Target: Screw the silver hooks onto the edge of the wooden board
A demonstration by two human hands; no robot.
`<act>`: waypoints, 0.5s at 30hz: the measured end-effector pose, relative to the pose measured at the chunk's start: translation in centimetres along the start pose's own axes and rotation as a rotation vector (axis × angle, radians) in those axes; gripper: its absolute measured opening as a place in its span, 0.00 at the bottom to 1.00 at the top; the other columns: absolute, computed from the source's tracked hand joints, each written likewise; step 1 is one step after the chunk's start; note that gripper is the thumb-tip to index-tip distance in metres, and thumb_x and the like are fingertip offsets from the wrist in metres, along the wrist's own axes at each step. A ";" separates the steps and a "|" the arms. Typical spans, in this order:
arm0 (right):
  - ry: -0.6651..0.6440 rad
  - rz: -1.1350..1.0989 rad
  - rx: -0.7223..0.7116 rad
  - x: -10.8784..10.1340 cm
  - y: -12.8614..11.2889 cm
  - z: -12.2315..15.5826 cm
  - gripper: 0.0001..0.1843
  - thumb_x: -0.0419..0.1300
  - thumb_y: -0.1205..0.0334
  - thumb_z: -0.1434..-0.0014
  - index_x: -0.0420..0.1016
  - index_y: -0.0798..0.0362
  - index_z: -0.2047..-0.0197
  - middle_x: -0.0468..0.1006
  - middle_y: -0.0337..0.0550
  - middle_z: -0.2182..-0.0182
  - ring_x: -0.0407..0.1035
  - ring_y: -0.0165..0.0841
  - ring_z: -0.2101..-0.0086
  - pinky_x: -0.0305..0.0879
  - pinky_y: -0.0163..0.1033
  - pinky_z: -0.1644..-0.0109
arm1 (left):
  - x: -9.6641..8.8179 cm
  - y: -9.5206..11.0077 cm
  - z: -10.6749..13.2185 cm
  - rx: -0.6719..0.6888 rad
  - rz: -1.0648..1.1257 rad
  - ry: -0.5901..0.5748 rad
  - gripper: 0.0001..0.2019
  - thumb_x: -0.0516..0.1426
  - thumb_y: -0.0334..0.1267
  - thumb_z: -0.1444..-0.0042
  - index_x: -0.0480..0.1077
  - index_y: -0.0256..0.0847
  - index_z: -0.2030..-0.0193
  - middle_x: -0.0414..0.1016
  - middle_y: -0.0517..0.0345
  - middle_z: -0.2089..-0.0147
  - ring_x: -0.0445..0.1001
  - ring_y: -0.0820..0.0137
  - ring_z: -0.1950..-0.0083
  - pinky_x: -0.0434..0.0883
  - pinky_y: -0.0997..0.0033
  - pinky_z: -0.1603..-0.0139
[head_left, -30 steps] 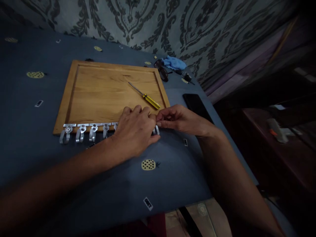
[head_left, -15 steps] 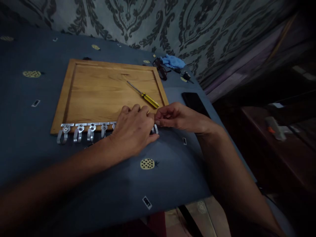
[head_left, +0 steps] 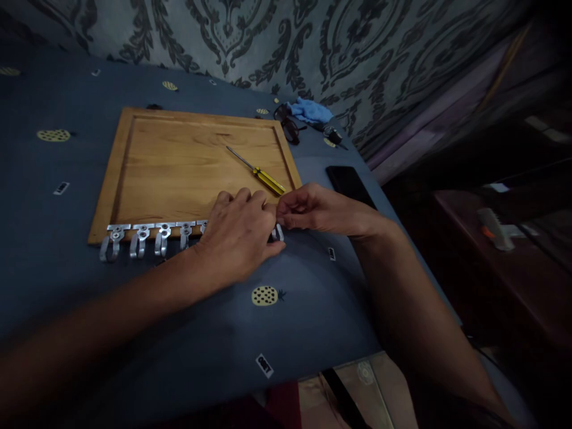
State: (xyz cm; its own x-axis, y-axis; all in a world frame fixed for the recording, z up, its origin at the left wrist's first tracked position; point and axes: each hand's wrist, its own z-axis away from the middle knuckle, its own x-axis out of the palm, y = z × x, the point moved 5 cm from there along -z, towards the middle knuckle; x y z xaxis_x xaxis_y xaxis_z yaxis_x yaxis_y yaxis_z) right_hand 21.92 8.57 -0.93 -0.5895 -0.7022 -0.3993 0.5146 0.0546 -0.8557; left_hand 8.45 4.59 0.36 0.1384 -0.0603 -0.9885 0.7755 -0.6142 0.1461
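Note:
A wooden board (head_left: pixel 179 161) with a raised frame lies on the blue cloth. Along its near edge runs a metal hook rail (head_left: pixel 164 227) with several silver hooks hanging over the side. My left hand (head_left: pixel 239 235) is bent over the right part of this rail, fingers on the board and thumb below the edge, hiding several hooks. One hook (head_left: pixel 279 233) shows beside the thumb. At the board's near right corner, my right hand (head_left: pixel 308 208) is closed in a pinch touching the rail's end; whatever sits between its fingertips is hidden. A yellow-handled screwdriver (head_left: pixel 268 180) rests on the board above both hands.
Right of the board lies a black phone (head_left: pixel 351 185). Farther back are dark glasses (head_left: pixel 291 130), a blue cloth (head_left: pixel 310 111) and keys (head_left: pixel 333 134). The pineapple-print tablecloth (head_left: pixel 179 351) ends at the right, beside a lower dark red surface (head_left: pixel 504 262).
The whole view has shifted slightly, so things sit a little farther left. Both hands keep the same places on the board and rail.

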 end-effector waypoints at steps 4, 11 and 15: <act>0.016 -0.007 0.009 0.0 0.0 -0.1 0.17 0.70 0.50 0.45 0.74 0.56 0.72 0.65 0.31 0.80 0.54 0.22 0.78 0.48 0.33 0.75 | 0.0 0.0 0.1 0.006 0.005 0.017 0.20 0.60 0.51 0.35 0.76 0.36 0.47 0.76 0.44 0.51 0.73 0.50 0.45 0.69 0.51 0.48; 0.035 -0.021 -0.039 0.0 0.1 -0.2 0.23 0.72 0.45 0.45 0.73 0.56 0.73 0.66 0.31 0.81 0.55 0.22 0.79 0.49 0.33 0.76 | -0.2 0.1 0.0 -0.009 0.009 -0.019 0.20 0.59 0.51 0.34 0.75 0.36 0.45 0.76 0.44 0.50 0.73 0.50 0.44 0.69 0.51 0.45; 0.072 -0.064 -0.032 0.0 0.2 0.1 0.24 0.73 0.43 0.46 0.74 0.57 0.72 0.67 0.32 0.80 0.57 0.22 0.78 0.52 0.32 0.75 | -0.2 0.1 0.0 -0.003 0.009 -0.015 0.21 0.59 0.51 0.34 0.75 0.36 0.45 0.76 0.44 0.50 0.73 0.50 0.44 0.69 0.50 0.46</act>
State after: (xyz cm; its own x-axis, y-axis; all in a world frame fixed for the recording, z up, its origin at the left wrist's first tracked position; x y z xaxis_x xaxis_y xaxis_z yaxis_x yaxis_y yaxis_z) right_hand 22.10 8.49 -1.04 -0.6642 -0.6524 -0.3651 0.4551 0.0345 -0.8898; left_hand 8.48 4.54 0.52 0.1365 -0.0777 -0.9876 0.7761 -0.6111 0.1554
